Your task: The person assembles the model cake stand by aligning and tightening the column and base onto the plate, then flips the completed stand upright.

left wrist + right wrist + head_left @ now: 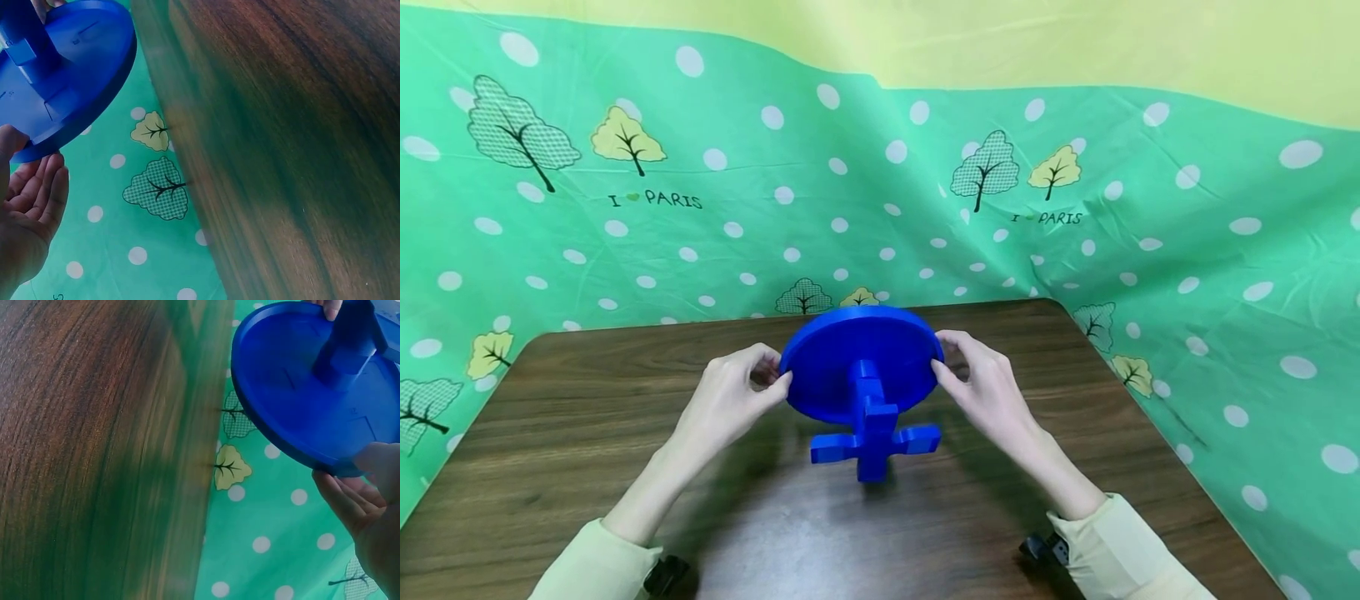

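A blue plastic stand point(823, 358) has a round disc, a central post and a cross-shaped foot point(876, 442). It is tilted, with the disc's rimmed underside and the foot facing me. My left hand point(726, 396) pinches the disc's left edge between thumb and fingers. On the opposite edge, my right hand point(988, 387) holds the rim the same way. In the left wrist view, the left thumb lies on the underside of the disc point(94, 56) and the fingers are behind it. The right wrist view shows a like grip on the disc point(281, 375); its other face is hidden.
A dark wood-grain table point(587, 400) lies below the stand. Behind and beside it hangs a green cloth point(737, 192) with white dots and printed trees. Black straps or devices point(666, 575) sit at both cuffs.
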`<state>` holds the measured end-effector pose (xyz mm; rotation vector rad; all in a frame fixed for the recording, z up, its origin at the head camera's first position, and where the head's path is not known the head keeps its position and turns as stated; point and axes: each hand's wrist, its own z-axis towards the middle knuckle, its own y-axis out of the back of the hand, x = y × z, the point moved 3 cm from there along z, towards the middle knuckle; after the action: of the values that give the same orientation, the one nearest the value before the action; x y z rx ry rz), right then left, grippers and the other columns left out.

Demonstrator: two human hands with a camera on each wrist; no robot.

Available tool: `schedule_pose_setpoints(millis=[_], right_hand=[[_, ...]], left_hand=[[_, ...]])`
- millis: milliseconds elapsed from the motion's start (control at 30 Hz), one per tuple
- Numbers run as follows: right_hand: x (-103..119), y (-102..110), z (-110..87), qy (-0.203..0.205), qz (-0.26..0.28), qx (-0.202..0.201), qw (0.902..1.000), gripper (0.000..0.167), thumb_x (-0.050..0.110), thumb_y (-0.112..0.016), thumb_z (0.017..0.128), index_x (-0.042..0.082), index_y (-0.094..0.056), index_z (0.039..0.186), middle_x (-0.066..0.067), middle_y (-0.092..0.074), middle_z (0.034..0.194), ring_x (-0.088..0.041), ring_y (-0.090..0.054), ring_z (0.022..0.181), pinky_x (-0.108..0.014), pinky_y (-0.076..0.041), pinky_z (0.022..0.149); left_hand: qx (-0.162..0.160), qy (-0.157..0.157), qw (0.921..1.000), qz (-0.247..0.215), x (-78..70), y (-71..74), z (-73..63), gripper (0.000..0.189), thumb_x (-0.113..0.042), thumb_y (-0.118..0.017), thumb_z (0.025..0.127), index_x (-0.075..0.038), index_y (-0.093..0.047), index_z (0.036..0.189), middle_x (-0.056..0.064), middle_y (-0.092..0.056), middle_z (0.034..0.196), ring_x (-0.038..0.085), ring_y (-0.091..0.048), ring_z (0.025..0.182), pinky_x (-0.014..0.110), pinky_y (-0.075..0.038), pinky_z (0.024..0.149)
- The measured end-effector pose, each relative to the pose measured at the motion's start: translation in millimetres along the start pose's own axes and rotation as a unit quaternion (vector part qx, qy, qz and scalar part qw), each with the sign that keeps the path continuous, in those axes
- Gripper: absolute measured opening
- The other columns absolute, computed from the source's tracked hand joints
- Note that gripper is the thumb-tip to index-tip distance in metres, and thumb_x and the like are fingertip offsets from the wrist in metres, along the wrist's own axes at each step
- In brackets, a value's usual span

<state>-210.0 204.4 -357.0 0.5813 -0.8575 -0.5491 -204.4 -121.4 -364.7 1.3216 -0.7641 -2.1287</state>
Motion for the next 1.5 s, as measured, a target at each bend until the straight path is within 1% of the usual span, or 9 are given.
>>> schedule_pose_setpoints(millis=[167, 333, 533, 667, 800, 1000, 1200, 1333, 1500], right_hand=[[0, 0, -1.8, 0.011, -0.002, -0.007, 0.9999, 0.027, 0.004, -0.074, 0.093, 0.008, -0.065, 0.118, -0.005, -0.075, 0.102, -0.016, -0.073, 0.092, -0.031, -0.065, 0.074], [0, -2, -3.5, 0.026, -0.012, -0.017, 0.9994, 0.026, 0.002, -0.075, 0.092, 0.008, -0.064, 0.115, -0.006, -0.074, 0.106, -0.019, -0.074, 0.097, -0.033, -0.065, 0.074], [-1, -5, -4.7, 0.038, -0.013, -0.025, 0.9989, 0.023, 0.001, -0.074, 0.092, 0.008, -0.064, 0.112, -0.005, -0.072, 0.106, -0.019, -0.074, 0.098, -0.035, -0.065, 0.076], [-1, -6, -5.9, 0.061, -0.012, -0.026, 0.9978, 0.023, -0.003, -0.071, 0.092, 0.009, -0.064, 0.11, -0.003, -0.071, 0.106, -0.017, -0.073, 0.097, -0.035, -0.063, 0.08], [-1, -7, -7.1, 0.084, 0.006, -0.022, 0.9962, 0.027, -0.009, -0.067, 0.091, 0.007, -0.065, 0.113, -0.005, -0.071, 0.111, -0.016, -0.071, 0.099, -0.03, -0.062, 0.086], [-2, -9, -9.6, 0.102, 0.012, -0.022, 0.9945, 0.031, -0.017, -0.062, 0.087, 0.004, -0.063, 0.109, -0.01, -0.071, 0.12, -0.021, -0.071, 0.106, -0.022, -0.06, 0.09], [-2, -11, -12.6, 0.129, 0.009, -0.036, 0.991, 0.029, -0.018, -0.07, 0.084, 0.002, -0.065, 0.104, -0.011, -0.073, 0.117, -0.026, -0.072, 0.114, -0.006, -0.048, 0.101], [-1, -14, -13.7, 0.149, 0.017, -0.041, 0.9879, 0.029, -0.019, -0.074, 0.082, 0.0, -0.064, 0.101, -0.012, -0.072, 0.114, -0.03, -0.073, 0.115, -0.005, -0.045, 0.103], [-1, -17, -15.3, 0.16, 0.022, -0.048, 0.9857, 0.028, -0.021, -0.073, 0.081, 0.0, -0.063, 0.097, -0.013, -0.071, 0.113, -0.032, -0.072, 0.115, -0.007, -0.046, 0.104]], left_hand=[[-0.016, -0.021, 0.9996, 0.006, 0.1, 2.2, 0.0, 0.007, -0.014, -0.078, 0.088, -0.015, -0.071, 0.091, -0.005, -0.075, 0.082, 0.009, -0.07, 0.079, 0.024, -0.058, 0.07], [-0.027, -0.041, 0.9987, 0.014, -0.3, 3.1, -0.9, 0.011, -0.012, -0.08, 0.085, -0.016, -0.071, 0.09, -0.006, -0.075, 0.083, 0.011, -0.073, 0.083, 0.032, -0.059, 0.075], [-0.048, -0.066, 0.9961, 0.034, 0.6, 2.8, -3.2, 0.014, -0.009, -0.08, 0.083, -0.012, -0.07, 0.092, 0.0, -0.076, 0.09, 0.017, -0.073, 0.087, 0.041, -0.06, 0.078], [-0.063, -0.081, 0.9936, 0.048, 1.7, 3.5, -5.6, 0.017, -0.007, -0.079, 0.081, -0.01, -0.071, 0.095, 0.004, -0.076, 0.093, 0.019, -0.072, 0.089, 0.04, -0.06, 0.078], [-0.077, -0.102, 0.9902, 0.055, 1.9, 5.1, -8.7, 0.021, -0.003, -0.079, 0.079, -0.01, -0.071, 0.097, 0.003, -0.075, 0.093, 0.016, -0.071, 0.088, 0.037, -0.06, 0.076], [-0.092, -0.151, 0.9816, 0.072, 1.1, 5.7, -12.7, 0.025, 0.0, -0.081, 0.078, -0.01, -0.071, 0.099, 0.002, -0.075, 0.094, 0.014, -0.068, 0.089, 0.033, -0.059, 0.071], [-0.113, -0.19, 0.9715, 0.085, 2.1, 5.3, -16.9, 0.029, 0.002, -0.085, 0.076, -0.01, -0.073, 0.099, 0.001, -0.076, 0.097, 0.014, -0.07, 0.093, 0.027, -0.059, 0.074], [-0.123, -0.221, 0.9631, 0.091, 3.0, 4.7, -20.2, 0.033, 0.006, -0.088, 0.071, -0.009, -0.071, 0.096, 0.002, -0.076, 0.101, 0.015, -0.07, 0.096, 0.024, -0.057, 0.076], [-0.128, -0.258, 0.9518, 0.105, 4.3, 2.6, -23.6, 0.036, 0.007, -0.09, 0.067, -0.007, -0.067, 0.091, 0.003, -0.077, 0.104, 0.018, -0.07, 0.101, 0.029, -0.058, 0.082]])
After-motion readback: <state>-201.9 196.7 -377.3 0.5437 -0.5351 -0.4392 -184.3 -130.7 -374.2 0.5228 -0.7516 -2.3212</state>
